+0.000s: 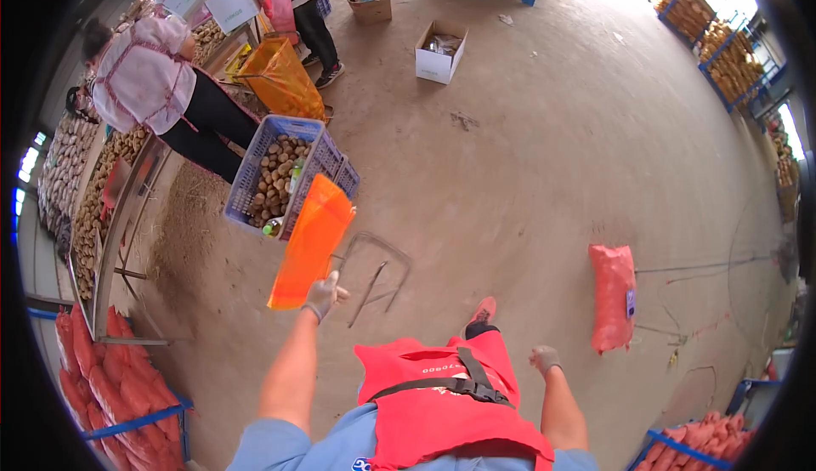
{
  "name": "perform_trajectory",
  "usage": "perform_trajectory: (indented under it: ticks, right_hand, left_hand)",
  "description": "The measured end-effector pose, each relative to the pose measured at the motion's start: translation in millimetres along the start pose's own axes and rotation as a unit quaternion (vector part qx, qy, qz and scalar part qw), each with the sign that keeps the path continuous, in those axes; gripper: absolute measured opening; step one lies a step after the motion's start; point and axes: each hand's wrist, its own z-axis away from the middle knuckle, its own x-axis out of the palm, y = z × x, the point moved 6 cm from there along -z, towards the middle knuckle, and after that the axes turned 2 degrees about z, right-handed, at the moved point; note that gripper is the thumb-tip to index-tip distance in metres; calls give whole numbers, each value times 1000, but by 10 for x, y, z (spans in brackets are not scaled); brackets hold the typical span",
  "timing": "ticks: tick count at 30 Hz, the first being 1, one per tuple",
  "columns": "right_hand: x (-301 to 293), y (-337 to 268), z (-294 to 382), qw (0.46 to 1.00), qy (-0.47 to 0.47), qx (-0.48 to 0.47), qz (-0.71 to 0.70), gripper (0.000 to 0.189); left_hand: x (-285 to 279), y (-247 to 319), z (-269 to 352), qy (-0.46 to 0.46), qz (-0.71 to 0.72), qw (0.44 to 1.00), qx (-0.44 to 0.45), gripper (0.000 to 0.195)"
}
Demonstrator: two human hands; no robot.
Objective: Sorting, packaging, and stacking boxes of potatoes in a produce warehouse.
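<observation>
My left hand (324, 295), in a thin pale glove, grips the edge of a flat bright orange bag (312, 241). The bag slants up and away from it, in front of a blue plastic crate (239, 206). Round brown produce (280, 168) and bottles lie in that crate. On the floor just beyond my left hand is a bent metal-rod frame (396, 257), partly behind the bag. My gloved right hand (546, 357) hangs beside my red apron (440, 369), fingers curled, with nothing visible in it. To its right a filled red sack (613, 299) rests on the floor.
Two people stand at a long sorting table (118, 203) heaped with produce at the left. An orange bag (280, 75) hangs open near them. Cardboard boxes (441, 56) stand ahead. Stacked red sacks (121, 382) fill a blue rack at lower left; more racks line the right.
</observation>
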Motion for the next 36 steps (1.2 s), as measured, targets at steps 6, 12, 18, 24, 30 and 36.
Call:
perform_trajectory:
  ticks: [6, 12, 18, 24, 30, 36]
  right_hand:
    - [-2103, 235, -1859, 824, -32, 198, -530, 33]
    - [-3136, 722, -3656, 860, -57, 143, -487, 33]
    - [-3911, 1082, -5079, 923, -99, 110, -354, 40]
    - [-4822, 2065, -6046, 804, -56, 180, -565, 29]
    - [-5712, 2720, -7669, 825, -126, 168, -525, 32]
    - [-6542, 3499, -9695, 869, -178, 138, -441, 36]
  left_hand:
    - [841, -682, 271, -111, -78, 964, -228, 68]
    - [1934, 133, -214, -165, -49, 926, -336, 62]
    - [1772, 1159, -1517, -112, -10, 942, -316, 56]
    - [1696, 3355, -3712, -155, -118, 971, -138, 46]
    - [1930, 5877, -5015, -55, -169, 983, -48, 47]
    - [2885, 6155, -5800, 12, 46, 997, -53, 50]
